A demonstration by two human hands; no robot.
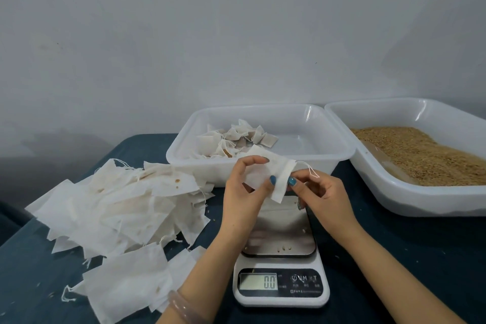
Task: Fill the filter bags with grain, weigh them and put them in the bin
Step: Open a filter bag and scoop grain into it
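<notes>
I hold one empty white filter bag [265, 169] above the scale. My left hand [243, 192] pinches its body between thumb and fingers. My right hand [319, 192] pinches the folded top edge, and the drawstring loops over its fingers. The kitchen scale [281, 271] sits below and reads 0.0, with a few loose grains on its steel plate. The white bin [339, 150] behind holds several filled bags [236, 141] at its left side. A second white tray [394, 192] at the right holds brown grain [420, 155].
A heap of empty filter bags [118, 208] covers the dark blue tablecloth [394, 258] at my left. A pale wall stands close behind both containers. Stray grains lie scattered on the cloth.
</notes>
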